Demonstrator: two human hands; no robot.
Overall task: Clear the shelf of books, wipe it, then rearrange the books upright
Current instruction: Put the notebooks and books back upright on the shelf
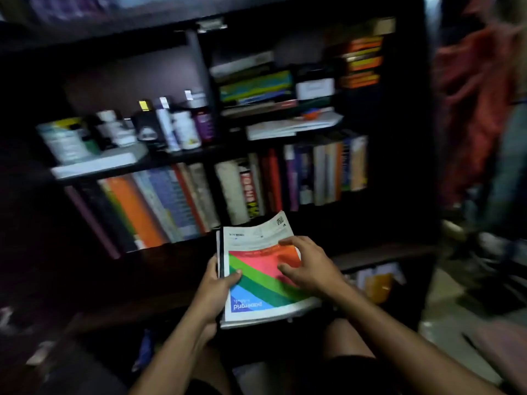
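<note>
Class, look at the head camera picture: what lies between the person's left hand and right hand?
In the head view, the striped notebook lies between them: the left hand grips its spine edge, while the right hand rests on its cover.

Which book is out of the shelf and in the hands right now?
The rainbow-striped book; the left hand grips its spine edge, unlike the shelved upright books.

Dim room, picture blurred. Dark wooden bookcase (399,195) fills the wall ahead, its frame near black. Pale floor (445,317) shows at lower right. Reddish cloth (470,89) hangs right of the bookcase. Light weak, falling mostly on the middle, corners lost in shadow
</note>
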